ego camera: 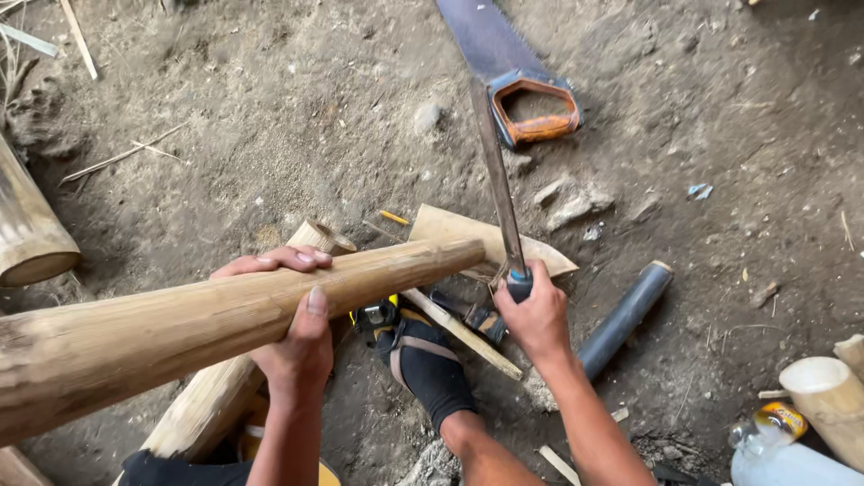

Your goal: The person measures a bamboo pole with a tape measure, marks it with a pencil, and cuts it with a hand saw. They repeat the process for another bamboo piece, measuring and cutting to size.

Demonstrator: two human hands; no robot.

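Step in hand, as I judge it: trimming/shaping the tip of a bamboo pole (225,319) w/ a long blade.

L hand (297,346): grip clenched round the pole near its narrow end, thumb on the near side, fingers over the top. Pole runs from lower L up to centre, tip raised over a pale wood offcut (540,252) on the dirt floor (270,117).

R hand (538,317): grip closed on the handle of a long blade (498,180), blade upright-ish, pointing away, just beside the pole tip; contact w/ tip – cannot tell.

Foot in black sandal (427,360) below the pole. Handsaw w/ orange handle (531,108) lies apart, beyond. Grey pipe (625,315) at R of the R hand.

Next move calls for: pole held steady, blade angled to the tip, stroke away from L fingers & foot.
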